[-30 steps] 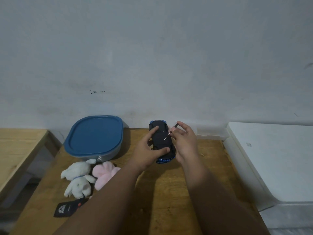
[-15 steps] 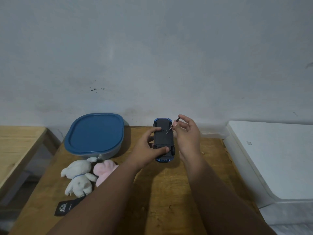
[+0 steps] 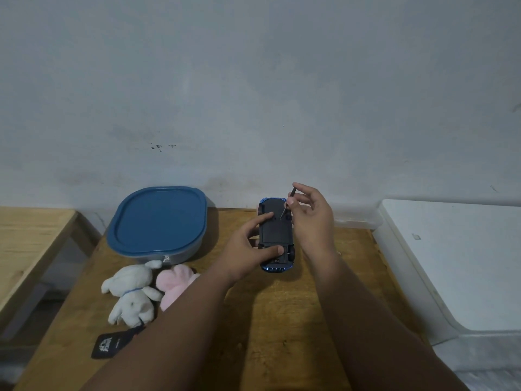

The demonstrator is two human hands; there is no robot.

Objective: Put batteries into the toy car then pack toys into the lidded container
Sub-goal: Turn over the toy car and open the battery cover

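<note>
Wooden table (image 3: 282,320): light brown, grain visible. Left of it, across narrow gap: second wooden table (image 3: 31,235), paler. Just beside its right edge: white plastic surface (image 3: 465,263) with raised rounded rim. Behind it: grey-blue wall (image 3: 253,80), few dark specks (image 3: 159,146). On its near-left part: black tag (image 3: 112,344), white logo.

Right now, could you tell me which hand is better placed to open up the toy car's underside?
The right hand: it pinches the screwdriver, whose tip is at the toy car's upturned underside, while the left hand grips the car.
</note>
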